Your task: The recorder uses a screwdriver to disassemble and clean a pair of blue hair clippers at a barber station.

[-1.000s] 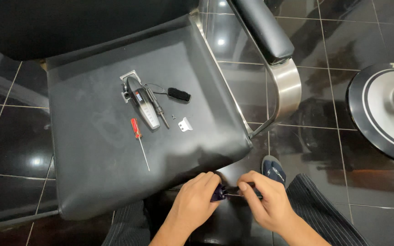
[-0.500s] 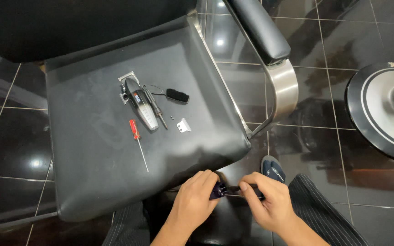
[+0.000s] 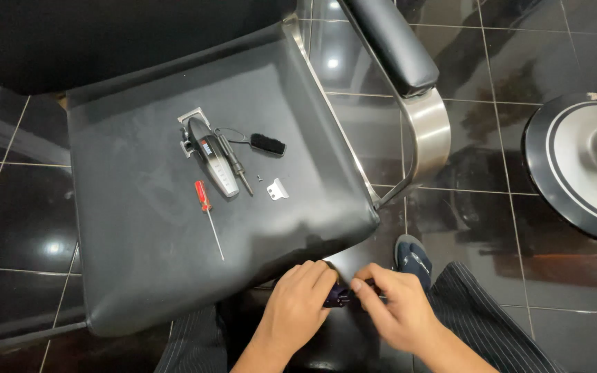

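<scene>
My left hand (image 3: 300, 304) and my right hand (image 3: 395, 309) meet just below the front edge of a black chair seat (image 3: 139, 262). Between their fingertips they pinch a small dark purple object (image 3: 337, 297); most of it is hidden. On the seat lie a black and silver hair clipper (image 3: 212, 157), a red-handled screwdriver (image 3: 208, 214), a thin dark tool (image 3: 236, 166), a small black brush (image 3: 268, 144) on a cord, a small metal blade piece (image 3: 277, 188) and a tiny screw (image 3: 259, 177).
The chair's padded armrest (image 3: 388, 45) on a chrome support (image 3: 428, 131) stands to the right. A round chair base (image 3: 582, 166) sits at the far right on glossy black floor tiles. My striped trouser legs (image 3: 478, 311) and a dark slipper (image 3: 414, 255) show below.
The hands have stayed together on the small object, shifting only slightly. The things on the seat have not moved.
</scene>
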